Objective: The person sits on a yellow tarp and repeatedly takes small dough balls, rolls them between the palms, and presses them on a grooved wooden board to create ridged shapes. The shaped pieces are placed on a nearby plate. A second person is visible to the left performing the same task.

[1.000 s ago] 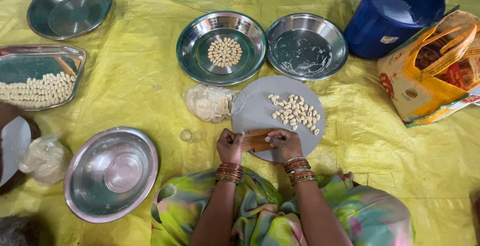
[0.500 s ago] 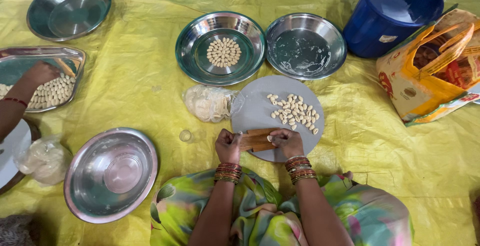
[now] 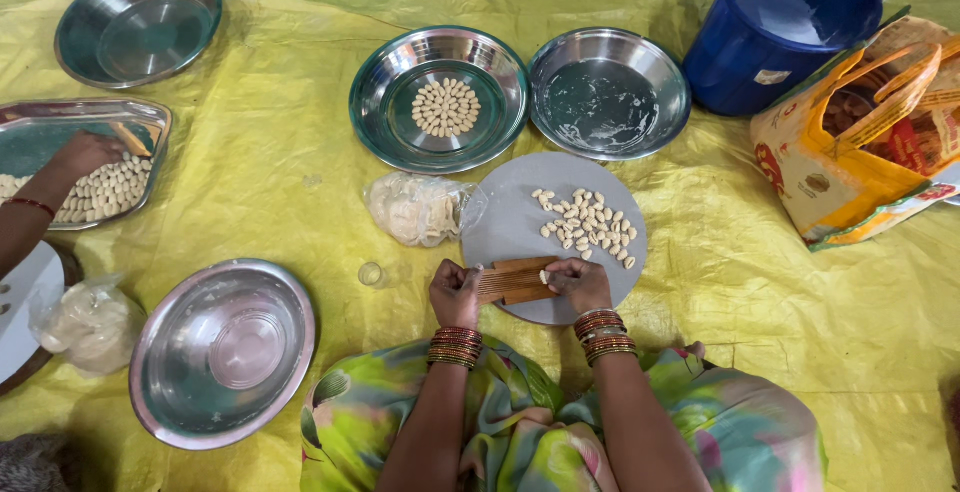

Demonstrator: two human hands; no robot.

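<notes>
Left hand (image 3: 455, 292) closed on the left end of a ridged wooden board (image 3: 516, 279), low centre of the frame; right hand (image 3: 579, 283) curled at the board's right end, fingertips pinching a small pale dough piece (image 3: 545, 276) against the ridges. Board lying on the lower part of a round grey disc (image 3: 520, 222), with a scatter of shaped dough pieces (image 3: 588, 222) on the disc's upper right. Just left of the disc, touching its edge, a clear bag of dough (image 3: 418, 208). Above, a steel plate (image 3: 385, 102) with a neat cluster of pieces, and beside it to the right an unfilled steel plate (image 3: 610, 92). Upper right, a blue lidded bucket (image 3: 790, 27) next to a printed orange bag (image 3: 860, 132). Lower left, a steel bowl (image 3: 222, 352). Far left, another person's hand (image 3: 85, 152) resting in a rectangular tray (image 3: 150, 117) of pieces. Yellow sheet (image 3: 270, 192) under everything
</notes>
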